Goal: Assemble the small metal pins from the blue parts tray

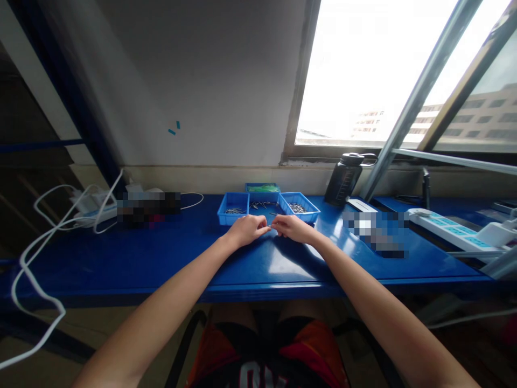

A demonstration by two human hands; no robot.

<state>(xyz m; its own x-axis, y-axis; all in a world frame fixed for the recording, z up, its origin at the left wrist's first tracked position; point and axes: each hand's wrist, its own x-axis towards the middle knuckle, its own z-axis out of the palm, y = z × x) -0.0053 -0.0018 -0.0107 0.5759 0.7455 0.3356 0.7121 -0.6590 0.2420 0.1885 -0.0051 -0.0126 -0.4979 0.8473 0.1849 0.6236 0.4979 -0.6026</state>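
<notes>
Over the blue table, my left hand and my right hand meet fingertip to fingertip. Both are closed in a pinch around a small metal piece, too small for me to name its kind. Just behind my left hand stands a blue bin with thin metal pieces inside. A second blue bin, behind my right hand, holds many small metal parts. Loose thin metal pieces lie on the table between the two bins. My fingers partly hide what I hold.
Against the wall sits another blue bin with green material inside. A black bottle stands at the back right, near a white power strip. White cables hang at the left. The table's front edge is close to my lap.
</notes>
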